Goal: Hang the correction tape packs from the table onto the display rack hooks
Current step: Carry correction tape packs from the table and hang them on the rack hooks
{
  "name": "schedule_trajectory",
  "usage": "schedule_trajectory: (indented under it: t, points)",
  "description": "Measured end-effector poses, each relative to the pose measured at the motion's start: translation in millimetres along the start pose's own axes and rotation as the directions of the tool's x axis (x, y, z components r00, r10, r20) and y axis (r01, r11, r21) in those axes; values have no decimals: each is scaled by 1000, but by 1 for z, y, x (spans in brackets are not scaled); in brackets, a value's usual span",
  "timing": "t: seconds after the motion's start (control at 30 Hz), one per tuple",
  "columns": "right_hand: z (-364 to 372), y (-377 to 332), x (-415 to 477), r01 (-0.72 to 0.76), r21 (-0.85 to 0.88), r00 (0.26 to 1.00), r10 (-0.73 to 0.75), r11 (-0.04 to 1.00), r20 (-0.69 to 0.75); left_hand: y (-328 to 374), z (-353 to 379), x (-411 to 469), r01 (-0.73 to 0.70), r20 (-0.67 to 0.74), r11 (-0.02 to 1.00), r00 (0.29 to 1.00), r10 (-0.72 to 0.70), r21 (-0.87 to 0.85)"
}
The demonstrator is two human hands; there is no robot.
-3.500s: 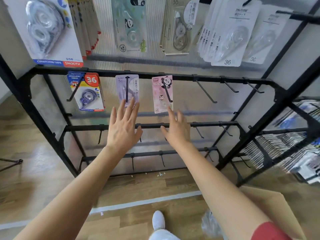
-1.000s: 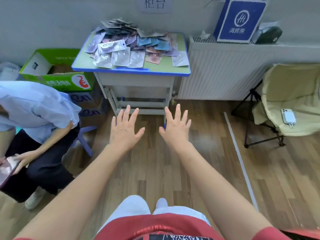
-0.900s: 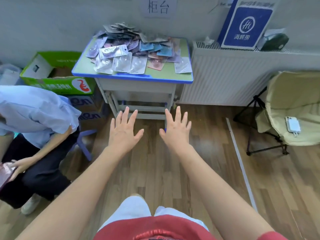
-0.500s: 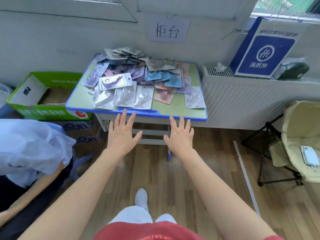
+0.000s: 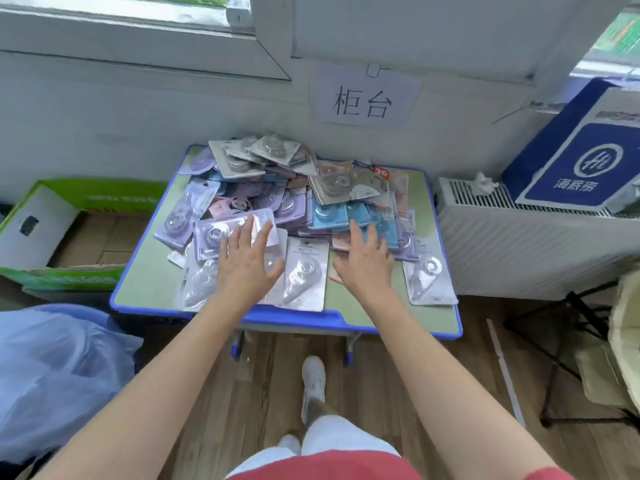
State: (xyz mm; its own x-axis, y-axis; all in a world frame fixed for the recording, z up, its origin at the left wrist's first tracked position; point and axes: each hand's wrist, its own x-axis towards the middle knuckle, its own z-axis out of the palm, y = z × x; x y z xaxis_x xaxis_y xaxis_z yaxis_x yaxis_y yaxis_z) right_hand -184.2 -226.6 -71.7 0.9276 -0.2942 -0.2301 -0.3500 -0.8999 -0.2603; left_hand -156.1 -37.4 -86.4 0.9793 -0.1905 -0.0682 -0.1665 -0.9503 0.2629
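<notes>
The packs (image 5: 294, 195) are lying in a loose heap on the table (image 5: 287, 319), which is standing at 12 o'clock from the person, against the wall. The heap is covering the far and middle parts of the top, with purple packs piling at 10 o'clock, blue ones at 1 o'clock and grey ones at 12 o'clock.

The left hand (image 5: 247, 268) is reaching over the near left of the heap, palm down, fingers straight and spread, gripping nothing. Its fingertips are lying over a purple pack (image 5: 214, 233). The right hand (image 5: 367, 268) is reaching over the near right of the heap in the same way, fingers straight and slightly spread, holding nothing. I cannot tell whether either palm is pressing on the packs or hovering just above them.

A white pack (image 5: 308, 271) is lying flat between the two hands. Another clear one (image 5: 429, 278) is lying alone at 3 o'clock of the right hand, near the table's right edge.

A green box (image 5: 86, 202) is sitting at 9 o'clock of the table, a radiator (image 5: 519, 244) at 3 o'clock, and a paper sign (image 5: 363, 95) is hanging on the wall at 12 o'clock.
</notes>
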Motion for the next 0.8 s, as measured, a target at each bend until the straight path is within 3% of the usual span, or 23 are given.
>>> schedule_trajectory:
  t: [0.33, 0.53, 0.8]
  points:
    - [-23, -24, 145, -56, 176, 998, 48, 983, 51, 11, -13, 142, 36, -24, 997, 999, -35, 66]
    - [-19, -33, 188, -146, 197, 981, 115, 969, 156, 21, -26, 213, -20, -73, 997, 997, 26, 79]
    - [-14, -41, 212, -118, 173, 981, 87, 978, 174, 21, -24, 269, -1, 32, 995, 999, -2, 99]
